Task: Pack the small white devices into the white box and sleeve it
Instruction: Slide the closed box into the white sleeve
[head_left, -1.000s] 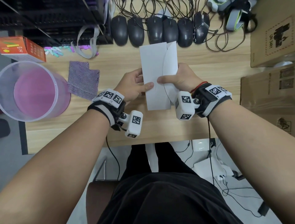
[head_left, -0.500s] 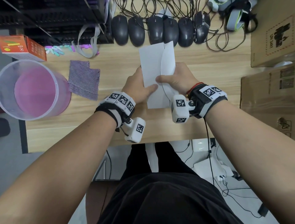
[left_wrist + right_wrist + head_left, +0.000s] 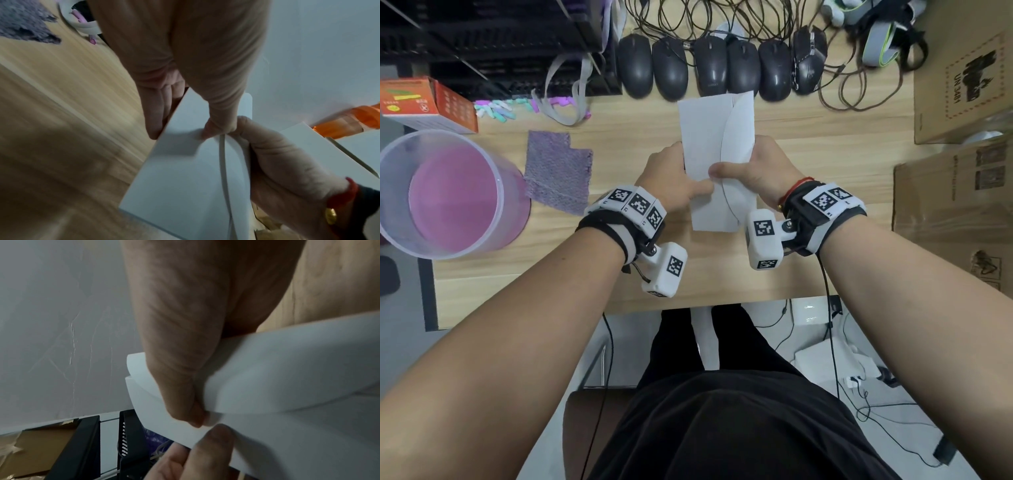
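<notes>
The white box (image 3: 707, 161) sits at centre frame in the head view, held above the wooden desk (image 3: 825, 154), its long axis running toward the top of the frame. The left hand (image 3: 671, 178) grasps its left edge; the right hand (image 3: 760, 168) pinches the curved sleeve (image 3: 738, 137) against its right side. Both hands are equally near. A row of black mice (image 3: 717, 66) lies beyond. The small devices are not visible.

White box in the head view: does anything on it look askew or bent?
Yes. The white box, gripped by the left hand and right hand, has a curved white panel bowing off its right side rather than lying flat, so it looks misaligned.
</notes>
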`<act>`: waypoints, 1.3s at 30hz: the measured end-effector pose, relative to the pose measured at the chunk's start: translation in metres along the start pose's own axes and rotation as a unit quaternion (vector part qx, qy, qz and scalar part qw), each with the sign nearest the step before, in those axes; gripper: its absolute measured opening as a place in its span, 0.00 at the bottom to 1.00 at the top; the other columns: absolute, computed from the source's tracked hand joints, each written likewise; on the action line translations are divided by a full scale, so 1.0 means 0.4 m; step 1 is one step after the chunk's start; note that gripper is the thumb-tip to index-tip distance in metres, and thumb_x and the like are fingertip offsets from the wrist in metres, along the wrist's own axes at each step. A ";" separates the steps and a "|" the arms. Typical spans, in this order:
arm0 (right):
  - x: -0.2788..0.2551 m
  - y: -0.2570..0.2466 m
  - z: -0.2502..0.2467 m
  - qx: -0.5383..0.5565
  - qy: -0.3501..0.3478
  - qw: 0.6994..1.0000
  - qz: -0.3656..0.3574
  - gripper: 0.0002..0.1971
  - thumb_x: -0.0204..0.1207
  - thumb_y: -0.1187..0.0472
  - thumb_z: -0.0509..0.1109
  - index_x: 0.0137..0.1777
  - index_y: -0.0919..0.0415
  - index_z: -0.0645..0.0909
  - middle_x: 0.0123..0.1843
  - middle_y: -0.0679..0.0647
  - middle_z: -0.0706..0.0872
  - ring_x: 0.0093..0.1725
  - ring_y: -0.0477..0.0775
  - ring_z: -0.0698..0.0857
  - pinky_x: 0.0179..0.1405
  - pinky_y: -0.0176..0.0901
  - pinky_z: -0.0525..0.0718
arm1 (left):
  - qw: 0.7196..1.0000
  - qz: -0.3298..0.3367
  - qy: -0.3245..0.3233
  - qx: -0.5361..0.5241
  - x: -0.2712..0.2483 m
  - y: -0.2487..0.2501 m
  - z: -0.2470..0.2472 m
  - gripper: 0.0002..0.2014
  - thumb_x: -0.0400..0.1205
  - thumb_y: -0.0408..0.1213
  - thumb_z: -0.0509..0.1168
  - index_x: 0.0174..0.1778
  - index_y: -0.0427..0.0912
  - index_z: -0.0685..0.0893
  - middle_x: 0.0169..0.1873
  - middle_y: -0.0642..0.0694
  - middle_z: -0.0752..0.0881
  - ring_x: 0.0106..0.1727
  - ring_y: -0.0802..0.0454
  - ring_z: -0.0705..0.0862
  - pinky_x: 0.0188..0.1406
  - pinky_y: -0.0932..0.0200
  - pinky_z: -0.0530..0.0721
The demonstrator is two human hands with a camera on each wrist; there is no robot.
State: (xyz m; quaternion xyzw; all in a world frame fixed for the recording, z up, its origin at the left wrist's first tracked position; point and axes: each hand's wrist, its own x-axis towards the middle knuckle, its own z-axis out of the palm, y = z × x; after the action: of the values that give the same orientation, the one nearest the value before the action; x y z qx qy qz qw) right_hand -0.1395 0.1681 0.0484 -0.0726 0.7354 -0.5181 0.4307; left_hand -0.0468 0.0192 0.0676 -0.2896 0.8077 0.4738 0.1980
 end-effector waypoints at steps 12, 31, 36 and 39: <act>-0.001 -0.012 0.002 0.012 -0.017 1.000 -0.006 0.16 0.69 0.72 0.79 0.56 0.75 0.85 0.52 0.66 0.92 0.52 0.62 0.91 0.56 0.57 0.90 | 0.997 -0.005 0.069 0.041 0.005 0.006 0.036 0.34 0.72 0.48 0.75 0.67 0.38 0.68 0.55 0.44 0.82 0.52 0.42 0.83 0.48 0.49 0.86; 0.020 0.007 0.025 -0.101 0.029 0.993 -0.062 0.30 0.69 0.60 0.70 0.70 0.64 0.64 0.55 0.44 0.75 0.54 0.43 0.80 0.58 0.48 0.83 | 0.998 -0.006 0.065 0.020 0.010 0.026 0.046 0.34 0.75 0.48 0.71 0.72 0.38 0.65 0.54 0.45 0.81 0.51 0.44 0.81 0.43 0.56 0.77; 0.025 -0.016 0.033 0.098 0.005 0.995 -0.006 0.26 0.70 0.52 0.63 0.67 0.61 0.65 0.57 0.54 0.78 0.53 0.50 0.82 0.55 0.47 0.83 | 0.999 -0.025 0.042 -0.015 0.019 0.022 0.041 0.34 0.77 0.47 0.72 0.72 0.38 0.64 0.56 0.46 0.79 0.52 0.46 0.80 0.35 0.61 0.75; 0.022 -0.023 0.034 0.113 -0.007 0.993 0.036 0.28 0.78 0.41 0.57 0.69 0.61 0.71 0.61 0.57 0.85 0.56 0.53 0.87 0.56 0.48 0.85 | 0.998 -0.028 0.017 -0.057 0.027 0.012 0.042 0.41 0.74 0.53 0.75 0.75 0.39 0.63 0.57 0.51 0.78 0.58 0.50 0.80 0.43 0.61 0.79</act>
State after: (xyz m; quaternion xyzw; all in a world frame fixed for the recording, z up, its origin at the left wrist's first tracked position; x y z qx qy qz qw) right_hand -0.1384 0.1498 0.0498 -0.0013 0.6712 -0.5815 0.4597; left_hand -0.0573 0.0329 0.0563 -0.3310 0.7743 0.5084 0.1802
